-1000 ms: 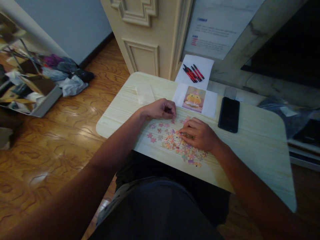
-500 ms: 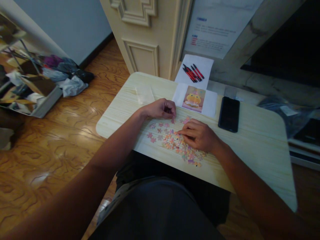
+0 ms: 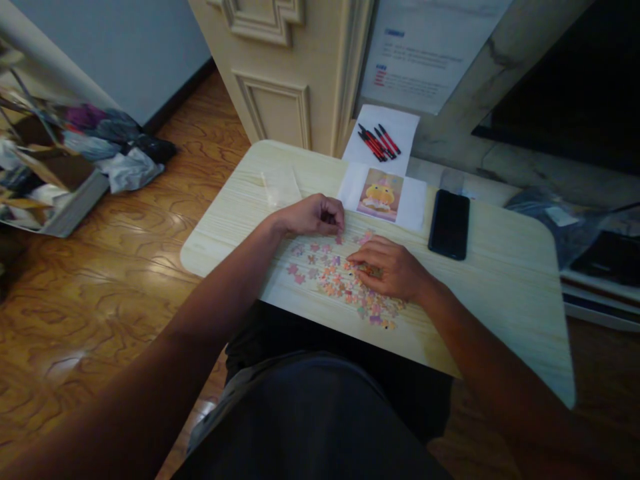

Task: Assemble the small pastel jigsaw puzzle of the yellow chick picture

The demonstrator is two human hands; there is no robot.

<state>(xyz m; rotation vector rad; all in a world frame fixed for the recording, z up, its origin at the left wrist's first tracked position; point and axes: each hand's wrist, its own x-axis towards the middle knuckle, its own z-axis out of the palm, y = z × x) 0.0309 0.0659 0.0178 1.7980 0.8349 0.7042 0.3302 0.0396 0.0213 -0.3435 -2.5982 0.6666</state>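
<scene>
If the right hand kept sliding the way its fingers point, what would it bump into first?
The right hand points left across the table. It would likely plough first through the loose puzzle pieces just beyond its fingertips. The left hand sits farther back, probably off that line.

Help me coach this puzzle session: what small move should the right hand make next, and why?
Probably lift one piece clear of the heap. The right hand lies curled on the loose puzzle pieces, fingertips among them, while the left hand rests closed at their far edge below the reference picture.
</scene>
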